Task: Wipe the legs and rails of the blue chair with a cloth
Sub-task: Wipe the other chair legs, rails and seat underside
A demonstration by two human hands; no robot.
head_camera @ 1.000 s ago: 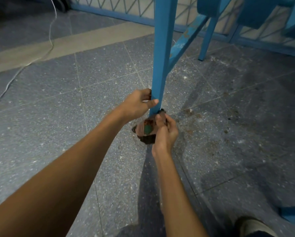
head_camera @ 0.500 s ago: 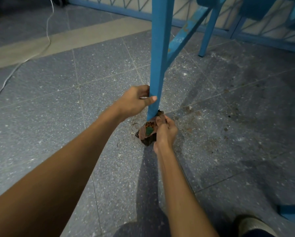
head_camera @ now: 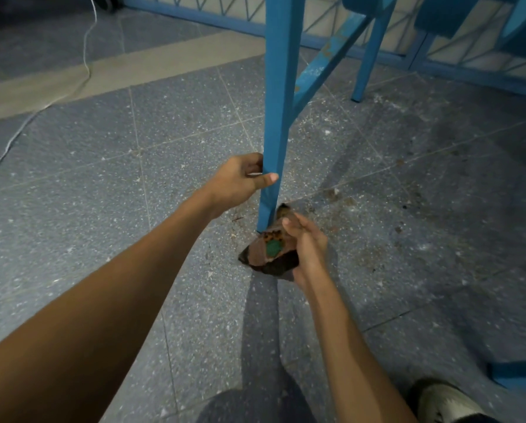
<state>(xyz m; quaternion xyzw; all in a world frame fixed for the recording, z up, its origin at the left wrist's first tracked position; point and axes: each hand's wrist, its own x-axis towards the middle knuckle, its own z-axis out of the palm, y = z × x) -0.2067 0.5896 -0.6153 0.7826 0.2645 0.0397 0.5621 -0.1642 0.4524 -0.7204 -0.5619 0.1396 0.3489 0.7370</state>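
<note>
A blue chair leg runs from the top of the view down to the floor at the centre. A blue side rail slants from it to a far leg. My left hand grips the near leg just above its foot, thumb across the front face. My right hand holds a bunched brown cloth with a green patch, just to the right of the leg's foot and a little off it.
The floor is grey speckled tile with dirt and debris right of the leg. A white cable trails at the left. A blue railing runs along the back. My shoe and another blue piece sit at bottom right.
My right hand with the cloth has come off the foot of the leg and moved down and right. The left hand keeps its grip on the leg.
</note>
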